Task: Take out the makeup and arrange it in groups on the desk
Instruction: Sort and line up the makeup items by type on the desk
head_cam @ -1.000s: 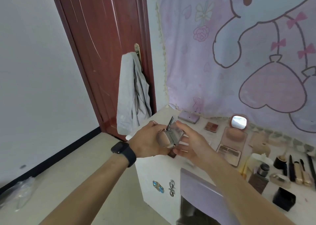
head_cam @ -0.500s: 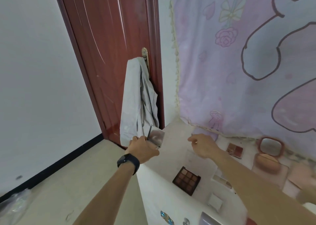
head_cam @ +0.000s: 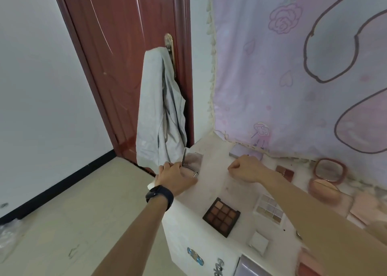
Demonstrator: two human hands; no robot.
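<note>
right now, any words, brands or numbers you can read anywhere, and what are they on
None can be read.
Wall hanging: drawings only, no words.
Dark palette, pale palette: no print visible.
Compact in the left hand: no print visible.
Silver ornament on the desk front: possibly letters, too blurred to read.
Watch: screen dark.

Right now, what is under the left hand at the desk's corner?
An open silver compact, gripped by the left hand at the corner of the white desk. One leaf shows past it; the hand hides most of the other.
</note>
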